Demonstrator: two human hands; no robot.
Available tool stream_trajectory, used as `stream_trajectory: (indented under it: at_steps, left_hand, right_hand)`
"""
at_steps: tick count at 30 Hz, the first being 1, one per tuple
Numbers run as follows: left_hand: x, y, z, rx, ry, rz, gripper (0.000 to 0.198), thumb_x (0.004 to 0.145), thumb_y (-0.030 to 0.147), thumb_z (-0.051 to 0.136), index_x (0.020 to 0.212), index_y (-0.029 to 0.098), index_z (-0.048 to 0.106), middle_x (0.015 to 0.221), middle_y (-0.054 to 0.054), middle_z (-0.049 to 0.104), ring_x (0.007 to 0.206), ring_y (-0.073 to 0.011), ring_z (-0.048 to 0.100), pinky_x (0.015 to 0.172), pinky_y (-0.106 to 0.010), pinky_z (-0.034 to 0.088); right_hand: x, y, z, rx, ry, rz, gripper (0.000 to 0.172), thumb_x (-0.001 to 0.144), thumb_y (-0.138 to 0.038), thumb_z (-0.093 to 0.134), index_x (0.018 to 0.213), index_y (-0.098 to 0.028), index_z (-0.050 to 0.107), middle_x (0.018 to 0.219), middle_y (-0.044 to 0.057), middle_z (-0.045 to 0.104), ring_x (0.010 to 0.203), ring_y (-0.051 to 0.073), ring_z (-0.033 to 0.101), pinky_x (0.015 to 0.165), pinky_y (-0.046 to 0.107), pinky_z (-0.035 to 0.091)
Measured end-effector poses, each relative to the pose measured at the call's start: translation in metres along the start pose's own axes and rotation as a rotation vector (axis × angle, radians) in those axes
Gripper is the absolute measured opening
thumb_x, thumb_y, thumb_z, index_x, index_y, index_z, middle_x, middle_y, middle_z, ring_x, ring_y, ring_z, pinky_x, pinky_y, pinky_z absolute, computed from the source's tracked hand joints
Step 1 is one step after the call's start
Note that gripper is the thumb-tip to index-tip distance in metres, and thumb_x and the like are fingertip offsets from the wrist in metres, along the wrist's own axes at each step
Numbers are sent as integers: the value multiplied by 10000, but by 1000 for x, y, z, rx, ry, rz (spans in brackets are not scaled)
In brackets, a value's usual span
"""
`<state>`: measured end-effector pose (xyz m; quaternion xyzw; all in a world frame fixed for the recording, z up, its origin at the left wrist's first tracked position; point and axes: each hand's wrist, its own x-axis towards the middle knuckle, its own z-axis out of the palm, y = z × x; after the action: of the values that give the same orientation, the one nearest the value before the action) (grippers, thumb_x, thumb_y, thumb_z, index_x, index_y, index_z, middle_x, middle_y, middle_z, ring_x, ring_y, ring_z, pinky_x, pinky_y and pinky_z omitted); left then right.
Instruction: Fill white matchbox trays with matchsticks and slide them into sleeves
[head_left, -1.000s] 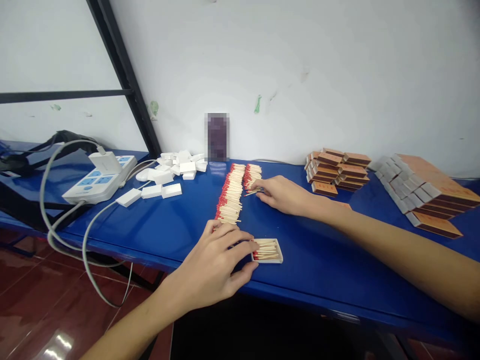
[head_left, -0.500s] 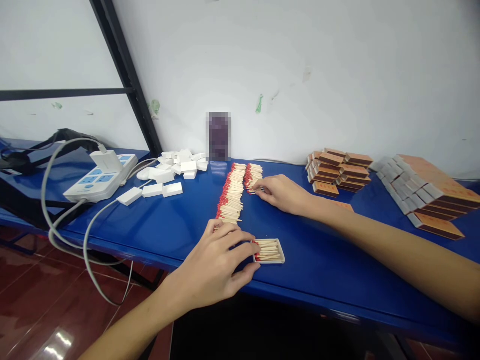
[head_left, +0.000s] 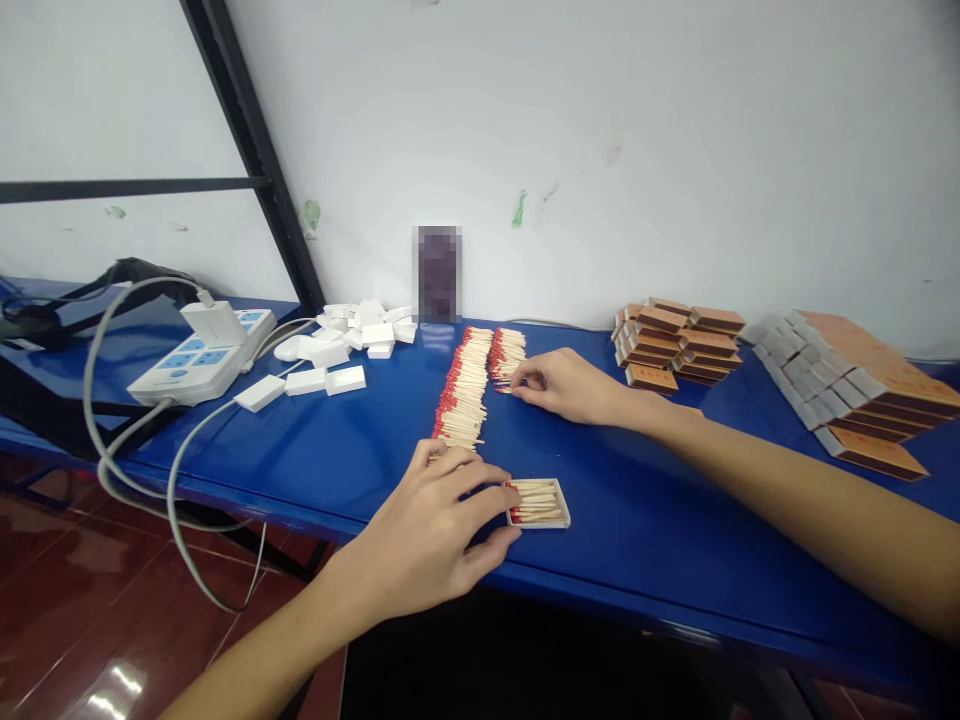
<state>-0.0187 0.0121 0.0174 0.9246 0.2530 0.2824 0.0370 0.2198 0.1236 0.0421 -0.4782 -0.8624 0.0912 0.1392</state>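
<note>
My left hand (head_left: 442, 530) lies at the table's front part, with thumb and fingers around the left end of a white matchbox tray (head_left: 556, 520). Red-tipped matches (head_left: 536, 500) fill this tray, their heads toward my fingers. Farther back, my right hand (head_left: 559, 385) is closed in a pinch at the near end of a short row of matches (head_left: 509, 350); a match sticks out at the fingertips, and how many are held is hidden. Between both hands and to the left runs a longer row of matches (head_left: 466, 385), its near end partly behind my left hand.
White empty trays (head_left: 375, 333) lie heaped at the back left, beside a power strip (head_left: 202, 360) with looping cables. Stacked orange matchboxes (head_left: 660, 335) stand at the back right, with a larger stack (head_left: 862, 370) farther right. A blurred dark object (head_left: 437, 275) leans on the wall.
My right hand has shifted very slightly toward the near end of the short row, its fingertips a little lower. My left hand and the tray have stayed put.
</note>
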Motion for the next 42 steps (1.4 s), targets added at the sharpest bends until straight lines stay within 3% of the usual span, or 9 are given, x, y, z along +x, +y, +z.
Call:
stream_trajectory:
  at_steps: [7, 13, 16, 23, 30, 42]
  left_hand:
    - [0, 0, 0, 9, -2, -3, 132, 963, 261, 584, 1055, 209, 662, 1065, -30, 703, 991, -200, 608, 921, -395, 356]
    - [0, 0, 1, -2, -6, -4, 125, 966, 254, 580, 1057, 210, 652, 1068, -24, 701, 985, -199, 603, 919, -395, 346]
    - [0, 0, 1, -8, -10, -1, 127, 966, 250, 580, 1065, 208, 648, 1073, -24, 698, 990, -197, 598, 926, -396, 338]
    - [0, 0, 0, -8, -16, -1, 128, 969, 248, 578, 1070, 205, 644, 1076, -22, 696, 995, -192, 592, 930, -394, 332]
    - [0, -1, 1, -10, -6, 3, 119, 962, 255, 591, 1058, 205, 642, 1076, -14, 694, 999, -191, 596, 927, -389, 331]
    - [-1, -1, 1, -8, 9, 2, 120, 966, 257, 587, 1057, 205, 644, 1072, -9, 693, 983, -185, 592, 921, -386, 332]
  right_hand:
    - [-3, -7, -9, 38, -98, -18, 172, 820, -284, 568, 770, -172, 688, 615, -17, 594, 553, 110, 475, 594, 257, 328]
    - [-3, -8, -9, 42, -33, -49, 173, 830, -277, 540, 746, -169, 644, 614, -19, 573, 563, 112, 469, 602, 258, 323]
    - [-2, -10, -7, 14, 10, -37, 186, 852, -288, 531, 789, -167, 657, 632, -14, 576, 574, 114, 474, 604, 257, 316]
    - [-3, -7, -8, -24, -47, -55, 262, 910, -311, 475, 848, -165, 684, 683, 11, 632, 600, 129, 495, 607, 264, 327]
    - [-3, 3, -3, -169, 36, 19, 313, 918, -278, 458, 1052, -197, 730, 921, 59, 730, 795, 187, 620, 670, 275, 364]
    - [-1, 9, 1, -158, 21, -11, 298, 910, -262, 450, 890, -211, 743, 708, 21, 674, 640, 153, 545, 610, 272, 326]
